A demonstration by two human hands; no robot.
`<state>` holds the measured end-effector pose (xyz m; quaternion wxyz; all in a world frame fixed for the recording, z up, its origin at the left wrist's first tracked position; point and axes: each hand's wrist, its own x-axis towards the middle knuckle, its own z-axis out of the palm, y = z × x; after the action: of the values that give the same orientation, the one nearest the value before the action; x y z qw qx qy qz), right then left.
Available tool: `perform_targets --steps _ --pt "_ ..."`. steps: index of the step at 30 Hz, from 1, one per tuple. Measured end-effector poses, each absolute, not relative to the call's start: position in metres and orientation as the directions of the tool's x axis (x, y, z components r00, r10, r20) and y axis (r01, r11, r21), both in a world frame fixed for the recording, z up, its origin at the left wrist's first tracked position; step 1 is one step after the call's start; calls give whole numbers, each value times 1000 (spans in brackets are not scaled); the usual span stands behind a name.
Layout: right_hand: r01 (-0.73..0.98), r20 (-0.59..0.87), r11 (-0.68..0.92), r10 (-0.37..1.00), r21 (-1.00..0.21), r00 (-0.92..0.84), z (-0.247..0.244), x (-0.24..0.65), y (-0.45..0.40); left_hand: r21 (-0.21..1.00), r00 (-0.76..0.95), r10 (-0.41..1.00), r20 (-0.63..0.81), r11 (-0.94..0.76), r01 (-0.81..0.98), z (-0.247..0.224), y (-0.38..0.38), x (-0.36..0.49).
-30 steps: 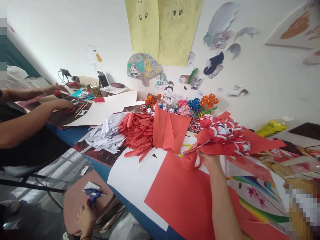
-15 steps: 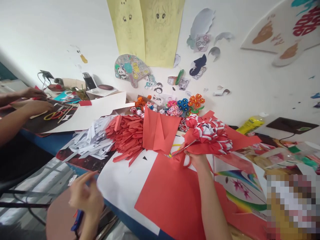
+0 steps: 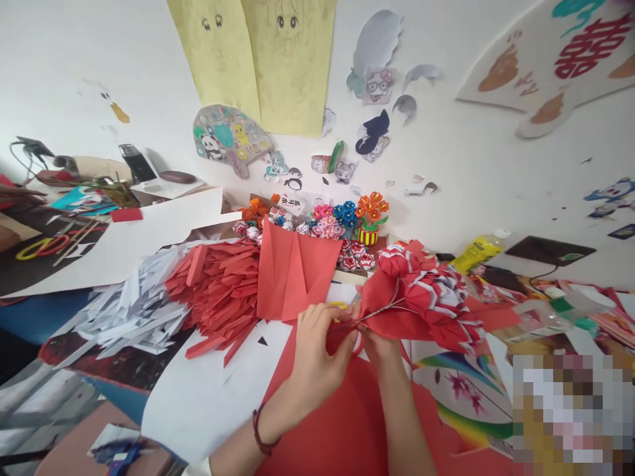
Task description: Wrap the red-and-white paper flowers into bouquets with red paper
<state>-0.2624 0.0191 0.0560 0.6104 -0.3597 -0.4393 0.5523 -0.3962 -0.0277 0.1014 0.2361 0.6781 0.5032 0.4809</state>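
Observation:
A bouquet of red-and-white folded paper flowers (image 3: 436, 291), partly wrapped in red paper, lies on its side with its heads to the right. Thin wire stems (image 3: 384, 307) gather toward the left. My right hand (image 3: 381, 347) grips the bouquet near the stem ends, from below. From the left, my left hand (image 3: 317, 347) has its fingertips closed around the ends of the stems, close to the right hand. Beneath both hands lies a large sheet of red paper (image 3: 332, 410). My fingers partly hide the stem ends.
Piles of red paper strips (image 3: 218, 284) and white paper strips (image 3: 139, 297) lie at left. A folded red sheet (image 3: 297, 271) stands behind my hands. Small craft flowers (image 3: 370, 211) line the wall. Scissors (image 3: 44, 246) and another person's hand (image 3: 17, 195) are at far left.
My left hand has come up from the lower left, where it was held over the stool, to the bouquet's stems. The bouquet has shifted slightly down and right in view.

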Motion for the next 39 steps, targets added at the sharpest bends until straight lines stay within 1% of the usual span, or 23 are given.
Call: perform_targets --steps 1,3,7,12,16,24,30,39 --pt "-395 122 100 992 -913 -32 59 -264 19 809 25 909 415 -381 448 101 -26 -395" --pt "-448 94 64 995 -892 -46 62 -267 19 818 23 911 412 -381 431 101 -22 -394" --pt "-496 75 71 997 -866 11 61 -269 21 832 61 914 402 -392 392 103 -14 -396" --pt "-491 112 136 991 -860 79 58 -269 24 828 145 907 395 -420 373 109 0 -399" --pt "-489 94 166 981 -857 168 63 -269 32 820 173 897 406 -442 363 112 15 -398" --pt "-521 150 270 954 -810 260 63 -270 55 861 136 909 395 -417 292 107 40 -388" --pt "-554 141 267 955 -789 260 51 -271 59 891 129 924 360 -381 246 96 47 -388" --pt "-557 109 219 969 -801 223 49 -274 58 918 124 937 328 -347 191 90 50 -390"
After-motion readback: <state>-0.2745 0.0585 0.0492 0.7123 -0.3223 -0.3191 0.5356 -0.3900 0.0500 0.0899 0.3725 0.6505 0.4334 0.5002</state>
